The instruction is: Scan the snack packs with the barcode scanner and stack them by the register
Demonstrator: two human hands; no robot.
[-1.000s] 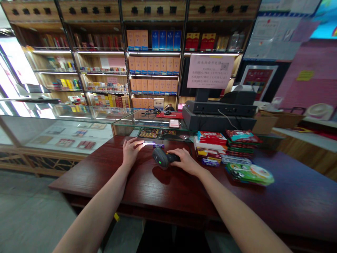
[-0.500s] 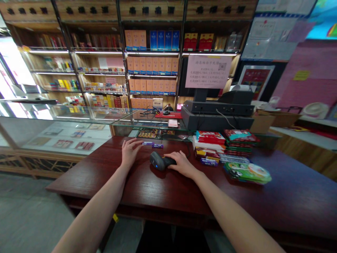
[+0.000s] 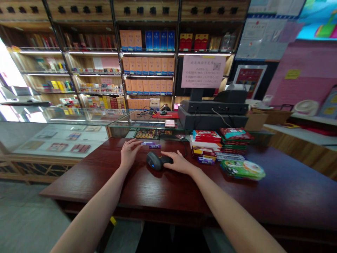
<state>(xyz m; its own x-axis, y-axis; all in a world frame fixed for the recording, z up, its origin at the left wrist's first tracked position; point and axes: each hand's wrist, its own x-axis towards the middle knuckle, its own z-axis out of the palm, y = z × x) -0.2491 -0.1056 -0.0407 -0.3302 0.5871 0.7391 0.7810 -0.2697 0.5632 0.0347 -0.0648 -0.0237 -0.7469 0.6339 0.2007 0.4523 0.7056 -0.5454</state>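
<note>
My right hand (image 3: 179, 162) lies over the handle of a black barcode scanner (image 3: 154, 161), fingers curled on it. The scanner rests on the dark red wooden table (image 3: 163, 189), its head pointing left with a small blue light showing. My left hand (image 3: 130, 153) lies flat on the table with fingers stretched out, holding nothing. Its fingertips almost reach a thin purple and white pack (image 3: 150, 144) lying just beyond the scanner.
Stacks of red and green packets (image 3: 207, 146) and a flat green pile (image 3: 242, 169) sit right of the scanner. A black till with a screen (image 3: 212, 114) stands behind them. A glass display counter (image 3: 79, 117) runs left, with shelves of boxed goods (image 3: 149, 66) behind it.
The scanner was held a little above the table with a green light; it has come down onto the table, light now blue. My left hand has hardly moved. The view shifted slightly.
</note>
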